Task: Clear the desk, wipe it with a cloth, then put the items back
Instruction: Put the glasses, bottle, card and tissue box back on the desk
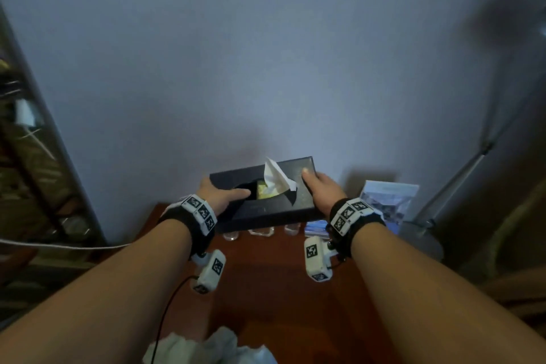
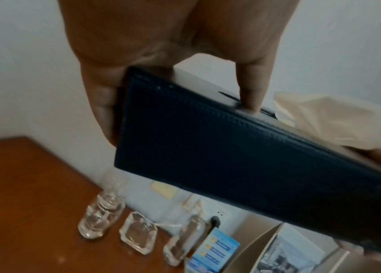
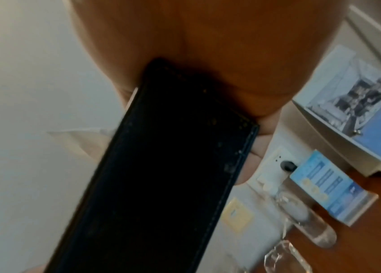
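Observation:
Both hands hold a dark blue tissue box (image 1: 266, 198) in the air above the back of the red-brown wooden desk (image 1: 274, 289). A white tissue (image 1: 276, 179) sticks up from its slot. My left hand (image 1: 221, 195) grips the box's left end, thumb on top near the slot. My right hand (image 1: 320, 186) grips the right end, thumb on top. In the left wrist view the left thumb (image 2: 250, 92) presses on the box (image 2: 243, 157) while fingers wrap underneath. The right wrist view shows the box (image 3: 161, 175) against the right palm.
Clear glass pieces (image 2: 101, 218) (image 2: 138, 233) stand along the desk's back edge by the wall. A small blue card (image 2: 212, 253) and a picture brochure (image 1: 387, 201) stand at the back right. A crumpled white cloth (image 1: 206, 346) lies at the near edge. A floor lamp (image 1: 461, 174) stands right.

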A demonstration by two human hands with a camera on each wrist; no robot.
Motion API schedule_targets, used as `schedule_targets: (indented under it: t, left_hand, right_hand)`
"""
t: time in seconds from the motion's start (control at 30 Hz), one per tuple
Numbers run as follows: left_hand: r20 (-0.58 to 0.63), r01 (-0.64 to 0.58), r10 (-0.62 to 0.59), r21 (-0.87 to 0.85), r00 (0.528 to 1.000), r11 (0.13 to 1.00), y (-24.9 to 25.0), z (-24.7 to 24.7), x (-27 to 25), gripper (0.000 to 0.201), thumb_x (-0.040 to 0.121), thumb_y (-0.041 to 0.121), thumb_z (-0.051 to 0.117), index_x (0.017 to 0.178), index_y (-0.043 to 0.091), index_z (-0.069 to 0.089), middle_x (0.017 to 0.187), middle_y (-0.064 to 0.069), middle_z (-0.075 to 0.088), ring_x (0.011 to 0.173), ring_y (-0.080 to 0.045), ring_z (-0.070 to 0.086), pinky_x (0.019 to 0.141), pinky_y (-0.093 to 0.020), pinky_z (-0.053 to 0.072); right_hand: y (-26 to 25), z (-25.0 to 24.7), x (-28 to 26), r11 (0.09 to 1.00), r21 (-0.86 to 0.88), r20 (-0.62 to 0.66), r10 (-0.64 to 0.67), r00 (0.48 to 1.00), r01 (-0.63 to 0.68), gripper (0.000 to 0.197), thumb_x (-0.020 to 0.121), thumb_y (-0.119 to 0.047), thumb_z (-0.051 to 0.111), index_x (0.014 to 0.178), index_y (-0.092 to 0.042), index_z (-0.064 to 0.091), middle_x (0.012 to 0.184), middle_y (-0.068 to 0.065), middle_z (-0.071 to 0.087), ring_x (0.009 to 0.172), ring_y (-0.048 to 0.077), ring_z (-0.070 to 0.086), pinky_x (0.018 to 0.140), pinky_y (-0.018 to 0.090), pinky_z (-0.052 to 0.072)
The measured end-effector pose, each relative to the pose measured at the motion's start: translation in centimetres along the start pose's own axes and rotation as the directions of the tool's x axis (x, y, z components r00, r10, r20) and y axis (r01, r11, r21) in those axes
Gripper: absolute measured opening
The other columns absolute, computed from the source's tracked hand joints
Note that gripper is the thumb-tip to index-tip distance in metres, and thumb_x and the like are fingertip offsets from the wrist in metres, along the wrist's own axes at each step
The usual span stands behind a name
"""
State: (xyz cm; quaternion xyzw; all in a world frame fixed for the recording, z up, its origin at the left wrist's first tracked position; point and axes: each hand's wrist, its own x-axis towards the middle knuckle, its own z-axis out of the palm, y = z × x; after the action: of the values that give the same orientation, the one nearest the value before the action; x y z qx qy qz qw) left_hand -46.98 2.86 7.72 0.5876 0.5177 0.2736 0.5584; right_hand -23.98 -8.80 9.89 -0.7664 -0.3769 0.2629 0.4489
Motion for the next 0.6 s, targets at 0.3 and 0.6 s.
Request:
schedule_targets:
  t: [0.3, 0.6]
  left_hand:
    - [-0.112, 0.228, -0.2, 0.578, 0.973, 0.784, -2.9, -6.5, 0.6, 0.15, 0.038, 0.093, 0.067, 0.156, 0.048, -0.015, 0.164, -0.021, 0.004, 0.145, -0.051, 0.024, 0.114, -0.064, 0.033]
    - [-0.278, 0.393, -0.282, 0.549, 0.918, 0.738, -7.1, -9.5, 1.9, 0.135, 0.034, 0.075, 0.068, 0.153, 0.046, 0.011, 0.148, -0.018, 0.02, 0.132, -0.049, 0.038, 0.109, -0.059, 0.041]
  right_hand:
    - [-0.8, 10.4, -0.9, 0.998, -0.058, 0.145, 0.022, 0.989, -0.014, 0.056, 0.1, -0.06, 0.048, 0.132, -0.016, 0.062, 0.119, 0.003, 0.068, 0.106, 0.022, 0.064, 0.095, 0.032, 0.046]
    - [-0.3, 16.0, 0.4, 1.0, -0.026, 0.304, 0.012, 0.953, -0.005, 0.052, 0.102, -0.055, 0.047, 0.131, -0.015, 0.06, 0.115, 0.005, 0.069, 0.102, 0.021, 0.066, 0.091, 0.034, 0.05]
